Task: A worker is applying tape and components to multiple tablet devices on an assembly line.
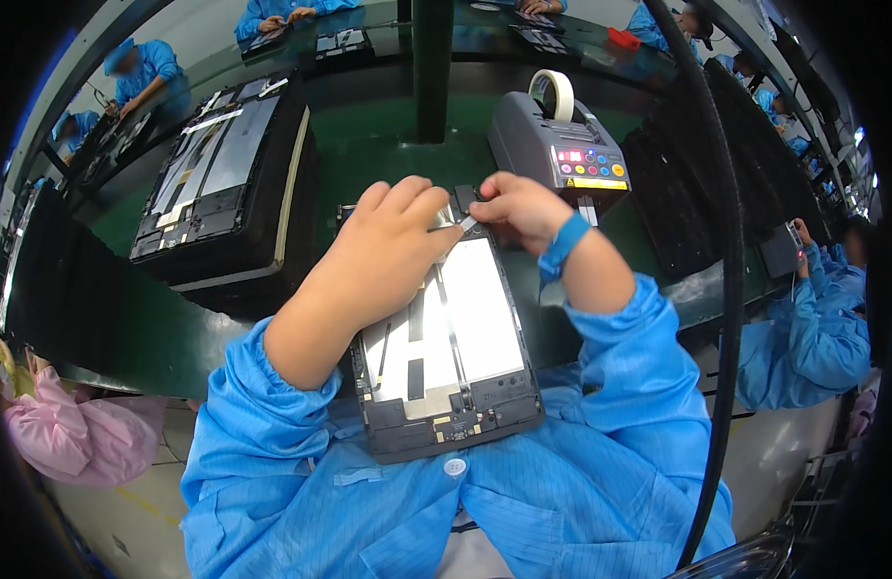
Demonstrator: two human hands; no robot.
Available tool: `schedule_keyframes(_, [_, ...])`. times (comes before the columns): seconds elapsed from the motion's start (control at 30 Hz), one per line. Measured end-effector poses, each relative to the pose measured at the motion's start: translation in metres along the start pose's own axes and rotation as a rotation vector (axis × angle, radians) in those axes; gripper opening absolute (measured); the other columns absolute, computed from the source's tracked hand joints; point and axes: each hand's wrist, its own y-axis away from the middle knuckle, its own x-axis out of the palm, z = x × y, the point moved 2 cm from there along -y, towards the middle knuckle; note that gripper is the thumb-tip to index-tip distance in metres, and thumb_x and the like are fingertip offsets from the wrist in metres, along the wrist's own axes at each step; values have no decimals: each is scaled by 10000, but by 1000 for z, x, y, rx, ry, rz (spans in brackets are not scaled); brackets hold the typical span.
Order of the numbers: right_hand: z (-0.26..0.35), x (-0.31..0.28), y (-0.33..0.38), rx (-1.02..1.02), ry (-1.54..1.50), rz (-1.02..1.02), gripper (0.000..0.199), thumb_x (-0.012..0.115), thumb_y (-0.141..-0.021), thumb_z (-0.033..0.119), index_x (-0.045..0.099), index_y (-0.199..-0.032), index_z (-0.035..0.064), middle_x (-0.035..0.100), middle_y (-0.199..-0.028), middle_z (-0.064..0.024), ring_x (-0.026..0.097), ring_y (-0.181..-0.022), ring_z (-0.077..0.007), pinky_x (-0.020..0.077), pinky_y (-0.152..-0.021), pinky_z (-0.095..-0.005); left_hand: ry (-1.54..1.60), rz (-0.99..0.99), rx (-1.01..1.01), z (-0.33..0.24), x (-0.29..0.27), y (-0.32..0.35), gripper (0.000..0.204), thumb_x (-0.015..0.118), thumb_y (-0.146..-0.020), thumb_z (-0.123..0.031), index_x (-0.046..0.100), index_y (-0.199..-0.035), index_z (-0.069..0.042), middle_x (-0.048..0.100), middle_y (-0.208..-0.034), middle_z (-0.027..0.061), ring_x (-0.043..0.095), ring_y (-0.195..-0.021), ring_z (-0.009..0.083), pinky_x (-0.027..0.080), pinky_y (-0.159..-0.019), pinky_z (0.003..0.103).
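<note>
An opened tablet point(484, 323), its inner side up with a silvery battery and black boards, leans over the table's near edge against my front. At its far edge a short pale strip of tape point(468, 224) shows between my hands. My left hand point(388, 246) is closed over the tablet's upper left, fingers curled, the thumb tip at the strip. My right hand point(523, 210), a blue band round its wrist, pinches the strip's other end at the upper right corner. The left fingertips are hidden.
A grey tape dispenser point(547, 145) with a pale roll stands right of the tablet. On the left, another opened tablet point(209, 159) lies on a thick black stack. Black foam stacks point(677, 174) are at the right. A dark cable point(730, 289) hangs down there. Co-workers sit around.
</note>
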Motion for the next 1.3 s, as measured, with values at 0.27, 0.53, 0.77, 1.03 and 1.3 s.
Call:
schedule_keyframes(0.27, [-77,21,94,-481,-148,-148,585,516,-936,400,348,-1384,62,547,-1092,-55,508,-919,-118,408,-807,-234,773,-23,-538,-29,-24,122,1177,790,-642,-493,132,-1426,91,209,-1438,345,180,-1383,420,184,-1119,429])
schedule_keyframes(0.53, [-71,43,148,-454,-9,166,844,435,-955,460,7,-1441,-81,141,-1507,-228,151,-1400,-282,131,-1119,-335,879,-6,-408,-76,-34,135,1393,871,-537,-462,-65,-1455,9,-113,-1426,420,-53,-1357,543,141,-1083,554])
schedule_keyframes(0.77, [34,84,124,-702,-83,213,760,448,-960,425,118,-1445,-57,465,-1274,-150,434,-1142,-172,318,-1000,-298,908,-332,-338,5,-127,106,1248,899,-504,-337,177,-1423,100,221,-1480,244,229,-1379,298,181,-1108,356])
schedule_keyframes(1.03, [106,185,-10,-622,206,131,1010,492,-860,589,61,-1391,-155,129,-1452,-369,169,-1383,-426,229,-1107,-386,1022,-332,-472,177,-143,139,1239,873,-454,-369,240,-1431,55,325,-1439,235,375,-1307,270,234,-1094,330])
schedule_keyframes(1.3, [96,183,-38,-595,403,45,995,438,-869,634,131,-1388,-158,174,-1446,-359,182,-1383,-411,187,-1130,-380,1091,-370,-541,194,-107,155,1127,854,-481,-283,304,-1413,32,336,-1453,190,303,-1362,253,175,-1115,318])
